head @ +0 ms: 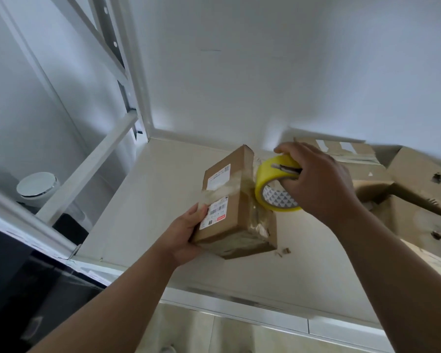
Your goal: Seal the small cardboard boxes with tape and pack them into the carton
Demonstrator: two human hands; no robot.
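A small brown cardboard box (236, 200) with white shipping labels stands tilted on the pale shelf (150, 205). Clear tape crosses its top and wraps its right side. My left hand (186, 235) grips the box's near left corner, thumb on the label. My right hand (313, 179) holds a yellow tape roll (267, 187) against the box's right side, fingers through its core. A thin metal tool lies under my fingers on the roll. The big open carton (407, 189) sits at the right, its flaps raised.
A white wall rises behind the shelf. A white metal frame (92, 159) slants at the left, with a round white lid (37, 186) below it. Small cardboard scraps (283, 252) lie by the box. Tiled floor shows below the shelf's front edge.
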